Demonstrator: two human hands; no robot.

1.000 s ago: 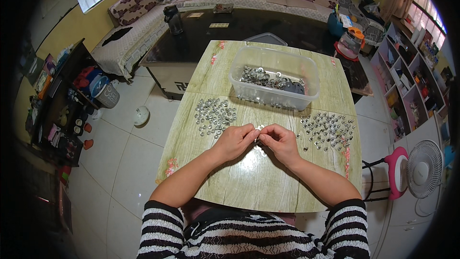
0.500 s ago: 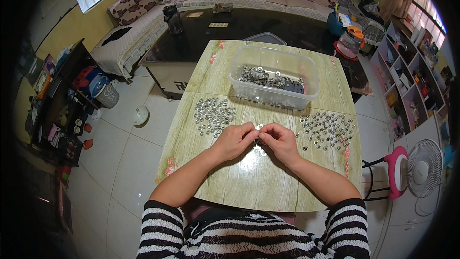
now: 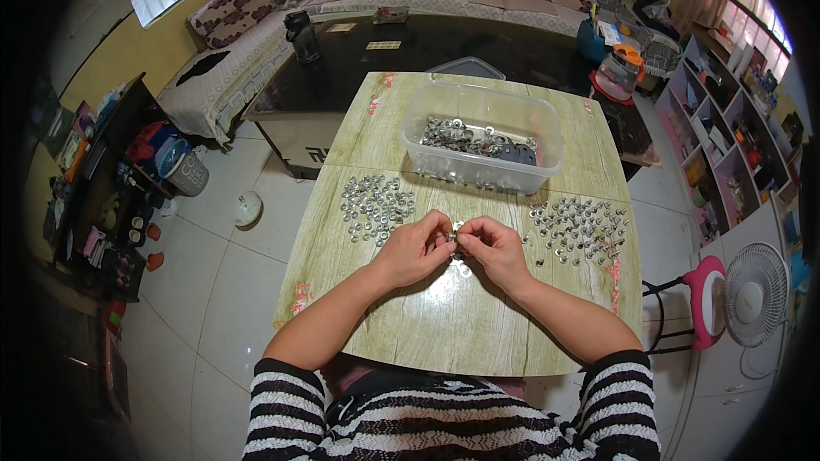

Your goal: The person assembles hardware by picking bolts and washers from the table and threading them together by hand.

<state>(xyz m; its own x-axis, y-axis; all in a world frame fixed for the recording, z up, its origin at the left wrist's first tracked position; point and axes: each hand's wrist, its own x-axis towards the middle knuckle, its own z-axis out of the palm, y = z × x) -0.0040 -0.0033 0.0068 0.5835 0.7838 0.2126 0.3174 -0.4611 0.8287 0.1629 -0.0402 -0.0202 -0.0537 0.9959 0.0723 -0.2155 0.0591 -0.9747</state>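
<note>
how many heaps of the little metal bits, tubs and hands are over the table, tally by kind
Heaps of small metal parts loose on the table: 2, a left heap and a right heap
Clear plastic tubs: 1
Hands: 2, left hand and right hand
Total: 5

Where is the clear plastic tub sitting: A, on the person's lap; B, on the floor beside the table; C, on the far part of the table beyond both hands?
C: the clear plastic tub rests on the table, beyond the left hand and right hand.
</note>
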